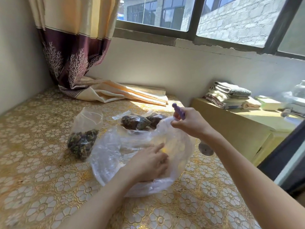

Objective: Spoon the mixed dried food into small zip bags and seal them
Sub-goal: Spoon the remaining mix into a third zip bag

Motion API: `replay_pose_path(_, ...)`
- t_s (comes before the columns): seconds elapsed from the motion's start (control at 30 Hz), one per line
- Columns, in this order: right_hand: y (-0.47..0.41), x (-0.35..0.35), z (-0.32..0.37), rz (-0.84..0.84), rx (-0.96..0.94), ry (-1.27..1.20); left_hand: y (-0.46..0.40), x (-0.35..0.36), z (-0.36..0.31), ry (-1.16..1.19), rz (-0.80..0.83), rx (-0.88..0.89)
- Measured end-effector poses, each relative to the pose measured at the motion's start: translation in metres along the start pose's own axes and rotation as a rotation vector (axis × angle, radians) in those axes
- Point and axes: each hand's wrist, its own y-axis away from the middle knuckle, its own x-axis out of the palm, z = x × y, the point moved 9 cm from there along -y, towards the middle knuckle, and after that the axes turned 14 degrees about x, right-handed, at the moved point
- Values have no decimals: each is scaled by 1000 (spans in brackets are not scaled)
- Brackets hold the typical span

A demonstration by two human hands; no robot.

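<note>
Left hand [151, 164] inside plastic bag [115, 146]

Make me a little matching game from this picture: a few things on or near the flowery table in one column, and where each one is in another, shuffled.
Things:
1. purple spoon
2. upright zip bag
3. folded towels
4. large clear bag

Places:
A. on the side cabinet
B. standing left of the big bag
C. gripped in the right hand
D. under the left hand

Pairs: 1-C, 2-B, 3-A, 4-D
</note>
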Motion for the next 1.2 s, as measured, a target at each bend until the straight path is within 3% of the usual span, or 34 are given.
replay_pose_path(0.2, -13, -8, -28, -102, 84, 190, 12, -32, 5, 115, -236, -38)
replay_pose_path(0.33, -10, -11, -36, -194, 111, 324, 47, -86, 24, -27, -489, -123)
replay_pose_path(0.43, 7, -8, -6, -280, -51, 429, 86, -115, 43, -182, -597, -303)
replay_pose_path(0.5, 21, 16, 22, -181, -246, 443, 110, -125, 52, -249, -621, -438)
replay_pose_path(0.57, 35, 61, 41, 27, -390, 512, 128, -122, 63, -246, -558, -591)
replay_pose_path(0.67, 52, 121, 52, 293, -506, 628, 140, -98, 75, -240, -256, -773)
replay_pose_path(0.77, 60, 152, 50, 416, -568, 672, 134, -77, 73, -134, -168, -732)
replay_pose_path(0.93, 64, 166, 32, 455, -568, 682, 109, -80, 64, 170, -408, -552)
replay_pose_path(1.1, 51, 160, 20, 428, -426, 643, 76, -136, 49, 109, -640, -283)
replay_pose_path(1.2, 44, 145, 31, 271, -406, 557, 62, -154, 43, 35, -669, -218)
